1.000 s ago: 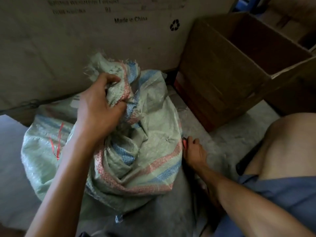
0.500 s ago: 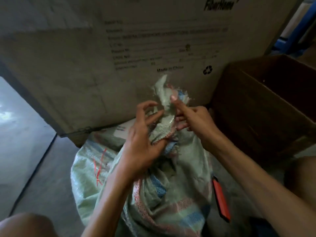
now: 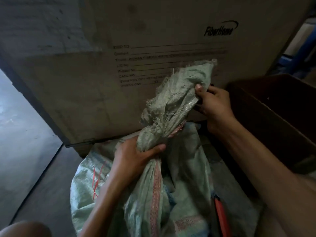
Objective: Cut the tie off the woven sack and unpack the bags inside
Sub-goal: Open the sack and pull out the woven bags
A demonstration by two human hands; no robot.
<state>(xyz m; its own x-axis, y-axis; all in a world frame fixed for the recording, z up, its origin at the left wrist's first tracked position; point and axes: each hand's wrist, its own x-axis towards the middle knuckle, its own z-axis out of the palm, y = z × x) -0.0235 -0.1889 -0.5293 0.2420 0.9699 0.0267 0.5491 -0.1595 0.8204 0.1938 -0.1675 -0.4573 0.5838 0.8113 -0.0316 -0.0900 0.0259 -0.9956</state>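
The woven sack (image 3: 171, 194) sits on the floor (image 3: 42, 177) against a big printed carton (image 3: 119, 65), its neck pulled upward. The left hand (image 3: 135, 156) is clenched round the gathered neck; the right hand (image 3: 213, 101) pinches the frayed mouth higher up — hands apart. A red-handled tool (image 3: 220, 216) lies just beside the sack, near a brown box (image 3: 273, 117)

Passage behind the woven sack (image 3: 184, 190) is blocked by a tall printed carton (image 3: 119, 69), which the sack's raised mouth nearly touches. To the right, an open brown box (image 3: 273, 120) stands close beside the right hand (image 3: 213, 101), and a red-handled tool (image 3: 220, 214) lies in the narrow strip of floor alongside the sack. Bare floor (image 3: 29, 159) lies open to the left, beyond the left hand (image 3: 133, 156).
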